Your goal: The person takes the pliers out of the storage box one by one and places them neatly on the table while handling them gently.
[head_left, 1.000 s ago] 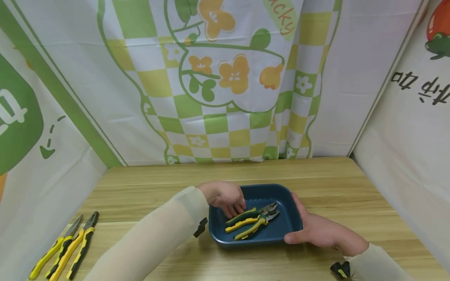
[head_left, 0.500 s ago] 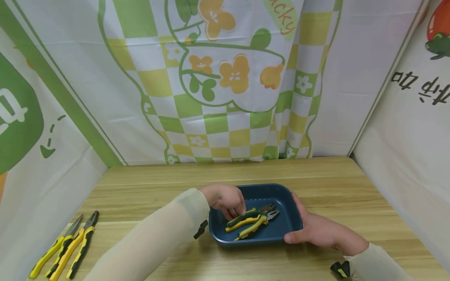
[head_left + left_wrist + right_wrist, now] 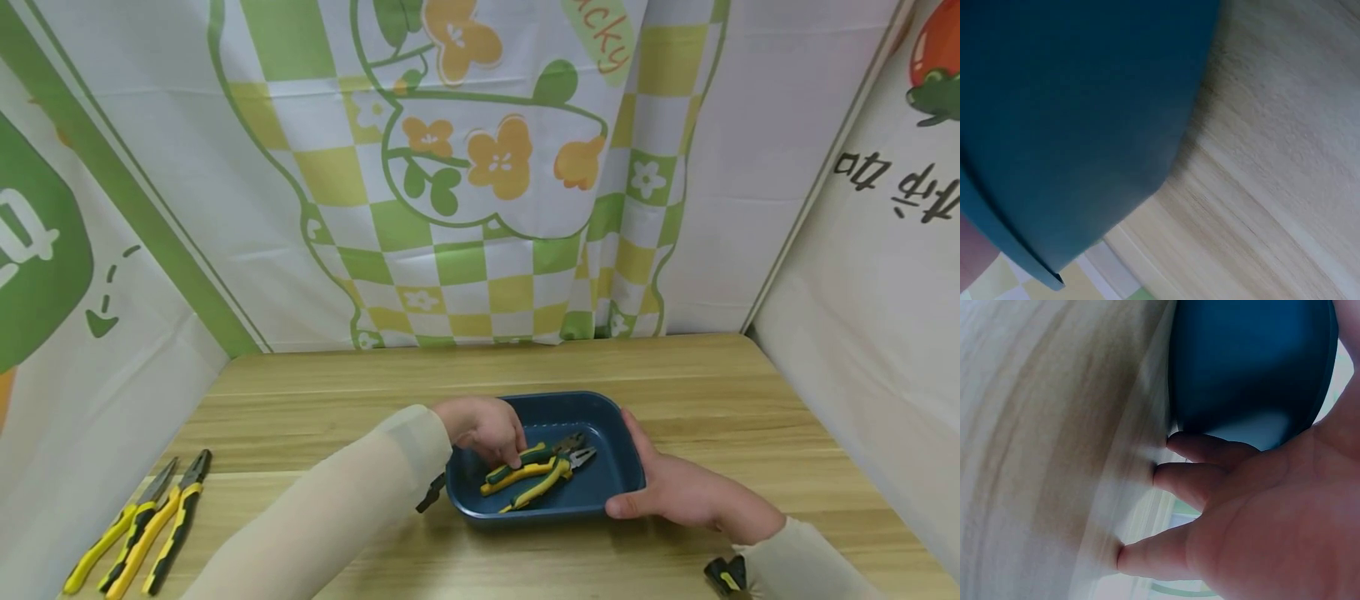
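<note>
A dark blue tray (image 3: pixel 558 518) holds two pairs of pliers with green and yellow handles. Reaching over its left end, my left hand (image 3: pixel 491 429) pinches the handles of the upper pliers (image 3: pixel 528 472) with curled fingers, partly covering them. The lower pliers (image 3: pixel 552 485) lie beside them, heads toward the right. My right hand (image 3: pixel 675 492) grips the tray's right end, thumb at the near corner. In the right wrist view, fingers of that hand (image 3: pixel 1272 512) touch the table beside the tray (image 3: pixel 1247 362). The left wrist view shows the tray's outer wall (image 3: pixel 1085 112).
Two long-nosed pliers, one yellow and black (image 3: pixel 135 529) and one orange-yellow and black (image 3: pixel 161 529), lie side by side at the wooden table's (image 3: pixel 360 371) left edge. Printed cloth (image 3: pixel 465 275) hangs behind the table, with white cloth walls at both sides.
My left fingers have come down and curled onto the upper pliers' handles. The heads of those pliers have shifted slightly. My right hand and the tray have stayed nearly still.
</note>
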Demonstrator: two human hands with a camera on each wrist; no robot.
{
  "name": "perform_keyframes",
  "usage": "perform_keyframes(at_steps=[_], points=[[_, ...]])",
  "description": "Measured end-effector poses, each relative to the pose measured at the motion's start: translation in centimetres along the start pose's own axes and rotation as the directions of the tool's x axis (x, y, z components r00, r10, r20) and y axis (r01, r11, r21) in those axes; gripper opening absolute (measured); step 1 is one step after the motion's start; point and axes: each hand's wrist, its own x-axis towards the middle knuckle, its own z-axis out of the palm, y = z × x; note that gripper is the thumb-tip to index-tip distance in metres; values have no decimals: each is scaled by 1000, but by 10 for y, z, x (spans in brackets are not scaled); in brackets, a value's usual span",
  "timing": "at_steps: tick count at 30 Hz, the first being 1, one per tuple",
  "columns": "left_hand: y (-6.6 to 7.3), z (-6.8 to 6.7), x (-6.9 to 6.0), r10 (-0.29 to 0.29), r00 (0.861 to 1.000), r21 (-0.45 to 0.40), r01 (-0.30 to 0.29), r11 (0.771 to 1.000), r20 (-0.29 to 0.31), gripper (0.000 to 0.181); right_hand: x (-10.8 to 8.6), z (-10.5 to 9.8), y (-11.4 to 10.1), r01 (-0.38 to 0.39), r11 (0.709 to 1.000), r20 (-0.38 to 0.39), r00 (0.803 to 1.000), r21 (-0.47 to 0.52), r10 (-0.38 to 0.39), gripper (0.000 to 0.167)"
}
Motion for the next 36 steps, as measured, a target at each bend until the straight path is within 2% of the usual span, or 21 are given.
perform_keyframes(at_steps=[6,10,15,23,33,36], points=[[2,1,-1,-18,999,-39,16,999,-40,12,0,0,0,-7,1000,-1,1000,4,7,128],[-1,-1,-1,-22,997,-111,14,994,-69,18,0,0,1,-12,1000,3,1000,10,12,129],[-2,-3,-3,-25,999,-232,14,973,-44,19,1,0,1,-9,1000,3,1000,11,9,129],[-6,-8,-7,28,1000,-259,-25,965,7,13,2,0,2,3,1000,7,1000,26,-4,128],[-8,-5,-18,141,989,-427,-112,898,37,8,2,0,2,-12,1000,-1,1000,26,12,129],[-8,-4,-21,179,983,-481,-134,867,49,17,2,1,2,-8,1000,-1,1000,25,8,129]])
